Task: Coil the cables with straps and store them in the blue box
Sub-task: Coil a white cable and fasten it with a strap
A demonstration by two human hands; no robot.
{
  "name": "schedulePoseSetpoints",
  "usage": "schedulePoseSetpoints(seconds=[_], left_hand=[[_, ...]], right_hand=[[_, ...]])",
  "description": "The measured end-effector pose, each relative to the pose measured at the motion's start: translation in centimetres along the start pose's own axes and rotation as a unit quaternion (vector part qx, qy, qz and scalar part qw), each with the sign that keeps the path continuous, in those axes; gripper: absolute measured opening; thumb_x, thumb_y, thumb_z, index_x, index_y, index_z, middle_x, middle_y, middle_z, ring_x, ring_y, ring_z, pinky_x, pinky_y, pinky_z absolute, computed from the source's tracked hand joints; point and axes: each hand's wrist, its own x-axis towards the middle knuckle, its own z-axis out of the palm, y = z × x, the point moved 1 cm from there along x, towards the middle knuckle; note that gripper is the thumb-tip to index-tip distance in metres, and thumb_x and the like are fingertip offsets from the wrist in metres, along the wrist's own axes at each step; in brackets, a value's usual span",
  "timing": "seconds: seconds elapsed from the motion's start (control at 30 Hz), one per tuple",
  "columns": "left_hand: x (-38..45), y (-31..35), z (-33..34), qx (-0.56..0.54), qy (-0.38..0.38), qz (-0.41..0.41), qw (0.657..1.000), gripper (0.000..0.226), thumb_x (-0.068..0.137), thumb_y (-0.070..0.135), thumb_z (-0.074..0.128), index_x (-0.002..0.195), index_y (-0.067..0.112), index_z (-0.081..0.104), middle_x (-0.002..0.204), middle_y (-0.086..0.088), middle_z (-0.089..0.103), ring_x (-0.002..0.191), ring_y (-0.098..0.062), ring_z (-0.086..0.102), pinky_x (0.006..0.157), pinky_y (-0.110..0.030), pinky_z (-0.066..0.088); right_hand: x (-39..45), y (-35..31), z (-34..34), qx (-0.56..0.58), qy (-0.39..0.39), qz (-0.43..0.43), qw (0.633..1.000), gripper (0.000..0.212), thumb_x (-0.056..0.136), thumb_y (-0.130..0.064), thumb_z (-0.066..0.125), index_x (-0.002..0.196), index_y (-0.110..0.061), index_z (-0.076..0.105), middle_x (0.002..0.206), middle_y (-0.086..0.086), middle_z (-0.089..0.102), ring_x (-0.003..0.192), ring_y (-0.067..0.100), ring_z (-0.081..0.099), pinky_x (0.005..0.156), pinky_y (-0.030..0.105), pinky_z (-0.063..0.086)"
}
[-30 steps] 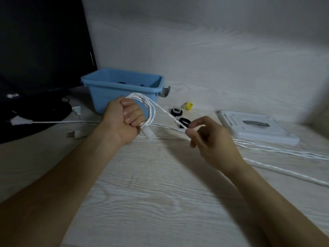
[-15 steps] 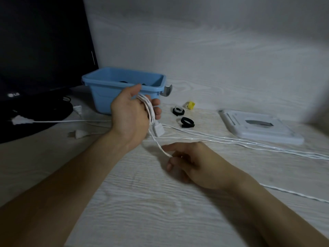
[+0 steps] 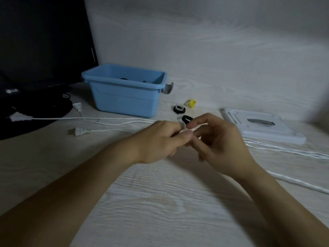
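Note:
My left hand (image 3: pixel 158 139) and my right hand (image 3: pixel 220 145) meet low over the table's middle. The left hand's fingers are curled round the coiled white cable, which is almost wholly hidden; a small white piece (image 3: pixel 183 128) shows between the hands. The right hand's fingertips pinch at that same spot. The cable's loose length (image 3: pixel 284 151) trails off to the right across the table. The blue box (image 3: pixel 124 98) stands behind the hands with dark items inside. Straps lie beside it: a black loop (image 3: pixel 187 119), a black-and-white one (image 3: pixel 179 109) and a yellow one (image 3: pixel 192 103).
A white lid (image 3: pixel 263 126) lies at the right. A dark monitor (image 3: pixel 35 41) stands at the back left. Other white cables with plugs (image 3: pixel 78 131) (image 3: pixel 17 118) run along the table in front of the box. A further white cable (image 3: pixel 302 184) crosses the right edge.
My left hand came down from in front of the box to the table's middle and closed on the coil. My right hand rose from the table to meet it.

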Motion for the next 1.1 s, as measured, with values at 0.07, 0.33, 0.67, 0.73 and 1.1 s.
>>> schedulePoseSetpoints(seconds=[0.07, 0.33, 0.67, 0.73, 1.1], left_hand=[[0.0, 0.0, 0.0, 0.019, -0.016, 0.001, 1.000, 0.047, 0.101, 0.047, 0.040, 0.091, 0.013, 0.070, 0.054, 0.012, 0.057, 0.046, 0.001, 0.044, 0.054, -0.021, 0.036], [0.4, -1.3, -2.1, -0.315, -0.051, -0.079, 0.944, 0.044, 0.097, 0.041, 0.044, 0.065, 0.012, 0.053, 0.048, 0.004, 0.028, 0.037, -0.008, 0.017, 0.041, -0.027, 0.008], [0.7, -3.1, -6.0, -0.748, 0.226, -0.034, 0.623, 0.045, 0.098, 0.044, 0.035, 0.066, 0.014, 0.046, 0.050, 0.007, 0.027, 0.038, -0.009, 0.021, 0.040, -0.022, 0.022], [0.8, -2.7, -5.6, -0.769, 0.242, -0.022, 0.591, 0.042, 0.094, 0.046, 0.041, 0.078, 0.009, 0.050, 0.058, 0.003, 0.032, 0.044, -0.011, 0.027, 0.045, -0.024, 0.029], [1.1, -0.1, -2.2, -0.551, 0.186, -0.025, 0.813, 0.045, 0.083, 0.038, 0.055, 0.108, 0.000, 0.049, 0.074, -0.013, 0.058, 0.066, -0.024, 0.056, 0.066, -0.033, 0.050]], right_hand=[[0.1, 0.2, -0.3, -0.037, 0.035, 0.004, 0.999, 0.020, 0.081, -0.035, 0.077, 0.081, -0.019, 0.065, 0.066, -0.005, 0.072, 0.046, 0.020, 0.059, 0.045, 0.030, 0.046], [0.5, 0.3, 0.1, -0.040, 0.021, -0.007, 0.999, 0.021, 0.086, -0.044, 0.063, 0.083, -0.024, 0.070, 0.058, -0.002, 0.064, 0.042, 0.008, 0.051, 0.047, 0.020, 0.040], [0.3, 2.2, -0.2, -0.086, -0.020, 0.046, 0.995, 0.010, 0.101, -0.025, 0.054, 0.102, -0.027, 0.063, 0.065, -0.002, 0.068, 0.045, 0.005, 0.051, 0.053, 0.013, 0.037], [0.2, 2.0, 0.6, -0.075, -0.054, 0.059, 0.994, 0.008, 0.100, -0.023, 0.055, 0.102, -0.020, 0.062, 0.065, -0.001, 0.070, 0.044, 0.005, 0.053, 0.054, 0.012, 0.037], [-0.5, 1.1, 2.7, -0.081, -0.176, -0.027, 0.981, 0.019, 0.095, -0.009, 0.060, 0.109, -0.019, 0.069, 0.072, -0.017, 0.061, 0.065, 0.004, 0.057, 0.065, 0.015, 0.042]])
